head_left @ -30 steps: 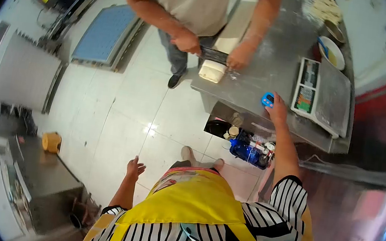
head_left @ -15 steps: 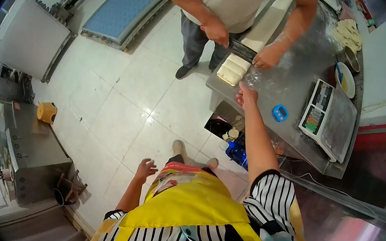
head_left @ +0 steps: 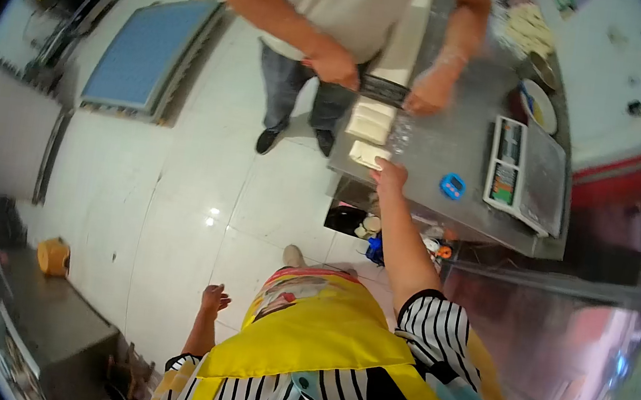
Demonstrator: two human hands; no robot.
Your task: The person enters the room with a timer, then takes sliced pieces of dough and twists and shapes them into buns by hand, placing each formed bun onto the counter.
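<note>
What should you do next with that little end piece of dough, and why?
Perhaps lift the end piece gently with the right grip: its fingers are at the piece's edge, and a gap parts it from the dough nearer the co-worker's knife.

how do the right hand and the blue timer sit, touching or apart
Apart: the head view shows a strip of metal tabletop between the right hand and the blue timer.

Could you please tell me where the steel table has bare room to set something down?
Bare steel lies between the co-worker's left hand, the blue timer and the scale. It's crowded around the dough pieces, blade and wearer's right hand, and by the white bowl.
</note>
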